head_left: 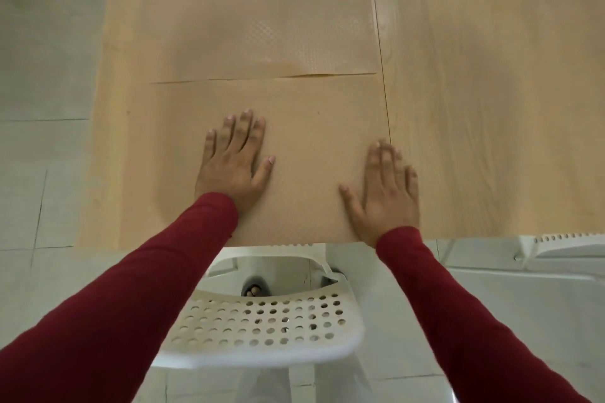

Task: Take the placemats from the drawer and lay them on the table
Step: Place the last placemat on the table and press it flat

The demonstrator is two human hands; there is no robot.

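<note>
Two tan, textured placemats lie flat on the light wooden table [491, 108]. The near placemat [304, 141] reaches the table's front edge. The far placemat [255, 16] lies right behind it, its near edge slightly lifted where the two meet. My left hand [234, 163] presses flat on the near placemat with fingers spread. My right hand [386, 190] lies flat on that mat's right edge, fingertips at its border. Both arms wear dark red sleeves. No drawer is in view.
A white perforated chair [268, 327] stands tucked under the table's front edge, directly below my arms. Part of a second white chair [556, 244] shows at the right. Pale tiled floor [49, 75] surrounds the table. The table's right half is bare wood.
</note>
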